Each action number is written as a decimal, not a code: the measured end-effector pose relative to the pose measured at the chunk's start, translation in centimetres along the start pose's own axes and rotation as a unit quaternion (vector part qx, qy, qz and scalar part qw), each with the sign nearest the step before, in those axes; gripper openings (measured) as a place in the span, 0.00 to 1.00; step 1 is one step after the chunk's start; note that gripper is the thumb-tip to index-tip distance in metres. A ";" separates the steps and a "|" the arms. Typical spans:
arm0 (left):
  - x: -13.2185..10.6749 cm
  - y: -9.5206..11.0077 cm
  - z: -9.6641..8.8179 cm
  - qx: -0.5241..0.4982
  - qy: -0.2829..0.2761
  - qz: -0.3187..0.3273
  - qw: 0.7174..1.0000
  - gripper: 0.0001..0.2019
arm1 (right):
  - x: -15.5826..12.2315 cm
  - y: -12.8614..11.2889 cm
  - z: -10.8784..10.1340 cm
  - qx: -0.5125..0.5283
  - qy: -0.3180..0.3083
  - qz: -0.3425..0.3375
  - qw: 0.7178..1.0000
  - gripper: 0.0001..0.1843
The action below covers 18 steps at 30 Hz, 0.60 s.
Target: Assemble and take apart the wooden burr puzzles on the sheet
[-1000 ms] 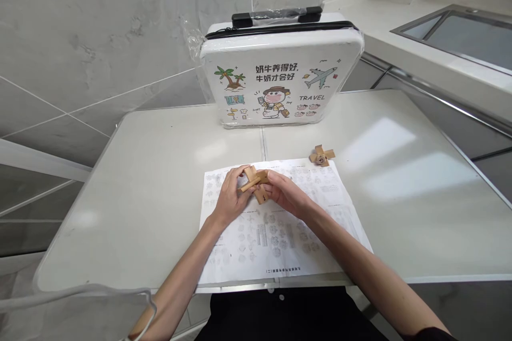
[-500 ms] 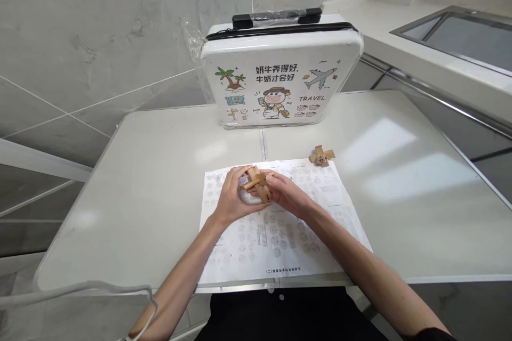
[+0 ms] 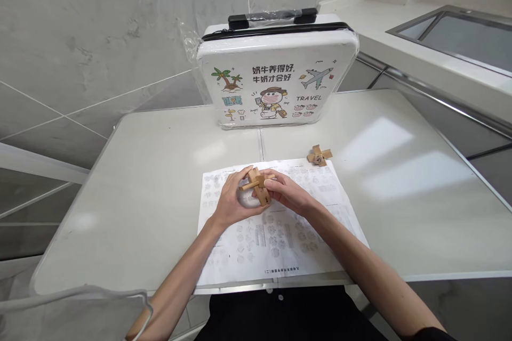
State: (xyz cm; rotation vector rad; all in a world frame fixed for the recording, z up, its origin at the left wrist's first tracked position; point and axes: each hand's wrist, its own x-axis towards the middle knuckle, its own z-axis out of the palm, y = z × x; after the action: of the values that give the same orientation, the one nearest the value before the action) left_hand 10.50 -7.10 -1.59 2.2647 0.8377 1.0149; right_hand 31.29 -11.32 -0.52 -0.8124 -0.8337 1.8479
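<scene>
Between my two hands is a wooden interlocking puzzle (image 3: pixel 262 192), made of crossed brown pieces with a dark mark near its lower end. My left hand (image 3: pixel 233 197) curls round it from the left, thumb at the bottom end and fingers at the top. From the right, my right hand (image 3: pixel 286 192) pinches its middle with the thumb on top; those fingertips are partly hidden. Beneath the hands lies a printed paper sheet (image 3: pixel 256 256) with rows of small diagrams. A second wooden puzzle (image 3: pixel 319 155), cross-shaped, rests by the sheet's top right corner.
At the back of the pale table (image 3: pixel 160 170) stands a white suitcase (image 3: pixel 240 64) in clear plastic with cartoon prints. A counter with a sink (image 3: pixel 460 32) runs along the right. A grey cable (image 3: pixel 80 290) hangs at the lower left.
Both hands keep their hold on the wooden puzzle. Its crossing pieces have shifted slightly, and my right thumb sits a little lower. The whole view has moved slightly.
</scene>
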 end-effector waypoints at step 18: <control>0.3 -0.4 -0.6 -0.047 -0.024 -0.046 0.998 0.47 | -0.1 0.1 -0.1 -0.034 -0.007 0.000 0.999 0.26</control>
State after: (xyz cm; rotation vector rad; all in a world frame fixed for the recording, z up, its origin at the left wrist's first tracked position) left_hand 10.07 -6.50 -1.35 2.1428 0.8469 0.9343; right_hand 31.35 -11.45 -0.69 -0.8424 -0.9093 1.8351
